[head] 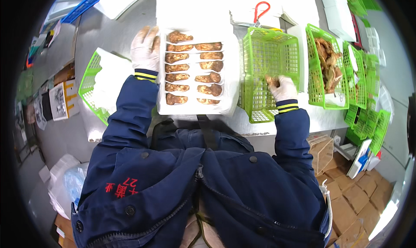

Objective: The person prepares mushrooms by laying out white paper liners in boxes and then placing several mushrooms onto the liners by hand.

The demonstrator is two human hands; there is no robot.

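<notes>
A white foam box (pixel 195 111) lies before me, with brown-and-white matsutake-like mushrooms (pixel 211 65) in two columns between white dividers. My gloved left hand (pixel 144 49) is at the box's left side, its fingers pointing away from me. A brownish shape shows beside its fingers; whether it is a mushroom or a stained fingertip is unclear. My gloved right hand (pixel 284 88) is over the green plastic basket (pixel 271 40) to the right of the box. Between its fingertips is a small brown mushroom piece (pixel 270 80). The visible basket floor is bare lattice.
Farther right stands a green basket (pixel 312 97) of larger brown mushrooms (pixel 328 64). More green baskets (pixel 370 75) are beyond it. Left of my arm, another green basket (pixel 87 92) holds white sheets (pixel 109 80). A red-handled tool (pixel 262 10) lies behind the near basket on the metal table (pixel 112 30).
</notes>
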